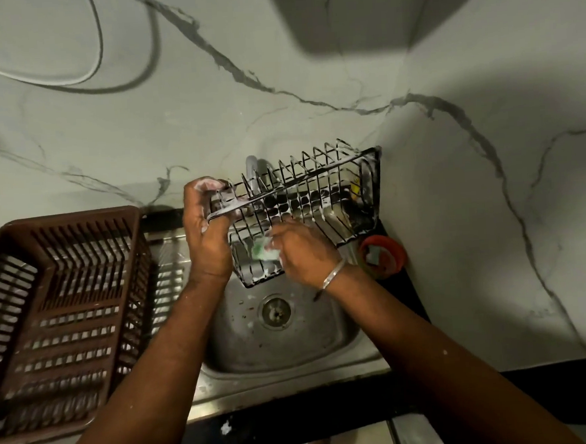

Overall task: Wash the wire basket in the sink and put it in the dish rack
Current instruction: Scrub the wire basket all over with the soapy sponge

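Note:
A black wire basket (320, 189), soapy and tilted, hangs over the steel sink (292, 345). My left hand (206, 234) grips its left rim, fingers curled round the wires and covered in foam. My right hand (303, 252), with a metal bangle at the wrist, pinches a green sponge (264, 252) against the lower inside of the basket. The brown plastic dish rack (60, 318) stands on the drainboard to the left of the sink, with nothing in it.
A tap (252, 169) rises behind the basket, partly hidden by the wires. A red round container (384, 255) sits at the sink's right back corner by the marble wall. A cable (70, 77) hangs on the wall above.

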The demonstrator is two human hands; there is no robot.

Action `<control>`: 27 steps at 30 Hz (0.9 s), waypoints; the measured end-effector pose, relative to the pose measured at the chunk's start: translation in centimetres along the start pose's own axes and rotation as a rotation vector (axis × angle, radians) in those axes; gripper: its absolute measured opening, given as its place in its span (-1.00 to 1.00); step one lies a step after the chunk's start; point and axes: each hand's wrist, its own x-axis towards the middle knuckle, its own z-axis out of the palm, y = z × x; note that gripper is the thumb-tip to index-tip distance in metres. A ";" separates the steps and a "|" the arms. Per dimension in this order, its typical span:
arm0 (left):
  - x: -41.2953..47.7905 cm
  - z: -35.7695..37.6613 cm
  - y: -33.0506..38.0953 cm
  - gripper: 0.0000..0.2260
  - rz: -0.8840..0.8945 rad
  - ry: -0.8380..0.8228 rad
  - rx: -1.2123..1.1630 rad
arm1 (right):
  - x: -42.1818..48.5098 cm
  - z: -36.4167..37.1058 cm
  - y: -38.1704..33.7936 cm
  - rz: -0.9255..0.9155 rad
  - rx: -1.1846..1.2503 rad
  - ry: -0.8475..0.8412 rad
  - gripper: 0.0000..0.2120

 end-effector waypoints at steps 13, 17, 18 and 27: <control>-0.1 -1.3 0.8 -0.61 0.039 -0.042 0.103 | -0.4 -0.4 2.5 0.041 0.178 0.051 -0.65; -0.3 -1.0 0.8 -0.64 0.057 -0.049 0.107 | 0.2 1.0 2.2 0.103 0.060 0.278 -0.69; -0.2 -1.0 0.9 -0.64 0.065 -0.056 0.106 | -0.1 1.4 2.2 0.080 0.021 0.234 -0.69; 0.2 -1.8 1.2 -0.50 0.062 -0.060 0.127 | -0.8 0.8 3.2 0.215 0.064 0.381 -0.75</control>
